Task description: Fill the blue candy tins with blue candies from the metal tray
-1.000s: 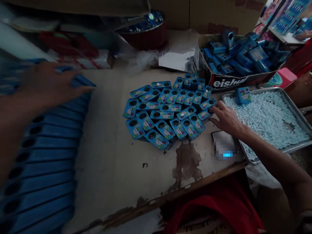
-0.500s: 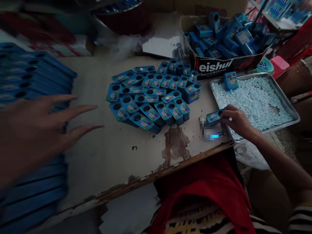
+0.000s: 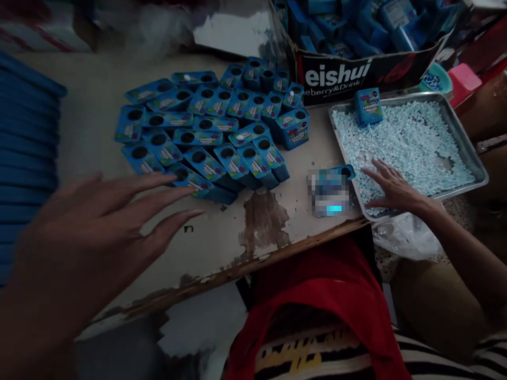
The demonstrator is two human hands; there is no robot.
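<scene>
My left hand (image 3: 103,232) hovers over the worn table (image 3: 222,237), fingers stretched out toward a spread of small blue candy boxes (image 3: 209,132) with round holes in their tops; it holds nothing. My right hand (image 3: 390,187) lies flat with fingers spread on the pale blue candies in a metal tray (image 3: 471,153). One blue box (image 3: 344,173) lies at the tray's left edge, just left of my right hand, partly on a blurred small device (image 3: 329,194). Another box (image 3: 368,105) stands upright in the tray's far corner.
A cardboard carton (image 3: 356,74) full of blue boxes stands behind the tray. A stack of blue flat packs (image 3: 24,158) fills the left side. A silver sheet (image 3: 233,31) lies at the back. The table's front edge is chipped, with red cloth (image 3: 328,295) below.
My right hand let go of the blue box beside the tray and moved onto the candies. My left hand swung from the left stack toward the spread of boxes.
</scene>
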